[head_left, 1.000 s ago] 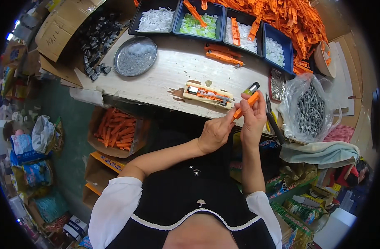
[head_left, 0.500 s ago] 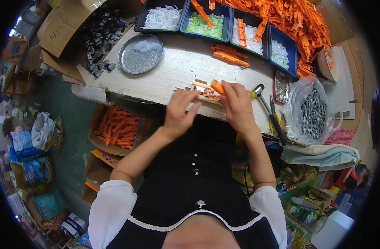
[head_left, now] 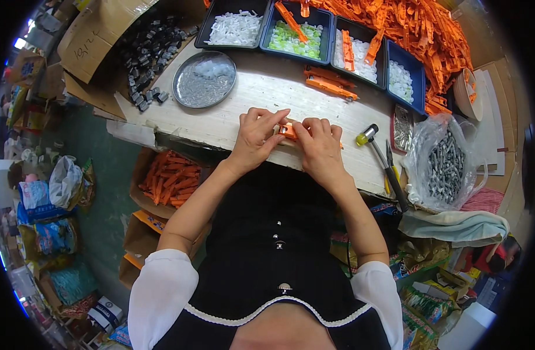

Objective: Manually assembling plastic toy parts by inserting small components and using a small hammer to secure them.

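Observation:
Near the table's front edge, an orange plastic casing [head_left: 288,131] lies between my hands, over a pale wooden holder mostly hidden by my fingers. My left hand [head_left: 257,139] is closed at its left end, thumb and fingertips pinching there. From the right, my right hand [head_left: 321,146] presses its curled fingers on the casing's other end. A hammer with a yellow-green head [head_left: 368,135] and black grip lies to the right, beside pliers [head_left: 391,169] with yellow handles. Further back, a few orange casings [head_left: 331,84] lie on the table.
Along the back stand dark bins [head_left: 233,44] of small white and green parts, with an orange heap [head_left: 422,41] behind. A round metal dish [head_left: 204,80] sits left, near black parts [head_left: 147,55] by a cardboard box. At right is a plastic bag [head_left: 445,166] of metal pieces.
My right hand has lowered the orange casing piece from a tilt onto the holder. The left hand has come in to its left end, and both hands now press on it.

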Tool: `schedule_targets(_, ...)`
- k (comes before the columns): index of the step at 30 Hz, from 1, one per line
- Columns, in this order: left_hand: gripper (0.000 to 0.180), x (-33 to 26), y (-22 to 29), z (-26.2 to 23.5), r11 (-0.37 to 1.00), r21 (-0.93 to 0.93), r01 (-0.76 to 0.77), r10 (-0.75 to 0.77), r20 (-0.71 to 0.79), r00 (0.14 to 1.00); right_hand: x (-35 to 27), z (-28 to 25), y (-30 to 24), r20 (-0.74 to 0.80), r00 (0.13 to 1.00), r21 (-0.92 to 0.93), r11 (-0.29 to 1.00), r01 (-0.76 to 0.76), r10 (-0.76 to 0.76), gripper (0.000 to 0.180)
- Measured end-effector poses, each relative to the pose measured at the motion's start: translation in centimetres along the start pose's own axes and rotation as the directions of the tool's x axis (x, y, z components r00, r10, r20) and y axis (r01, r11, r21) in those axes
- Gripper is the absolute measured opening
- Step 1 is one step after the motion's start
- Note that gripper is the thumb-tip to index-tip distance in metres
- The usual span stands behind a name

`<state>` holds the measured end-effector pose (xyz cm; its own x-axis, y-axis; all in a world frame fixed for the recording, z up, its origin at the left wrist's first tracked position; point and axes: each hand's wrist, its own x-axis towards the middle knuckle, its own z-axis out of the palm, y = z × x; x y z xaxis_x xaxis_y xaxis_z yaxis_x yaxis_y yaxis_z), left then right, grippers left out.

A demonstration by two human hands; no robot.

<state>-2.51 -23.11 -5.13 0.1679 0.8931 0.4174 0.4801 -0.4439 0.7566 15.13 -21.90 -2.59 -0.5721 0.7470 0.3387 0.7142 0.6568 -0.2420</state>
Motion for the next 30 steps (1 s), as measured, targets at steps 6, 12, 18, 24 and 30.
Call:
schedule_targets(6,0.051,1.1,-0.2,-0.6,0.994,0.084,-0.068,0.060,0.092,0.994,0.0,0.2,0.1,0.006,1.000,0.017,1.000,-0.008,0.008,0.037)
schedule_targets(12,0.050,1.2,-0.3,-0.8,0.994,0.093,-0.049,0.035,0.149,0.988,0.0,0.1,0.0,0.023,1.000,0.024,1.000,-0.016,0.016,0.036)
schedule_targets(18,0.049,1.9,0.0,-0.5,0.955,0.206,-0.212,0.153,0.267,0.951,-0.8,-0.4,0.8,0.033,0.999,0.038,0.998,-0.044,0.043,0.034)
schedule_targets(24,0.059,2.6,1.2,-1.2,0.815,0.393,-0.425,0.207,0.488,0.848,-7.1,-3.7,7.0,-0.211,0.924,-0.103,0.933,-0.344,0.317,0.034)
schedule_targets(30,0.051,2.6,1.4,-0.7,0.814,0.395,-0.427,0.166,0.546,0.821,-9.6,-3.2,9.4,-0.133,0.900,-0.442,0.788,-0.429,0.415,0.031)
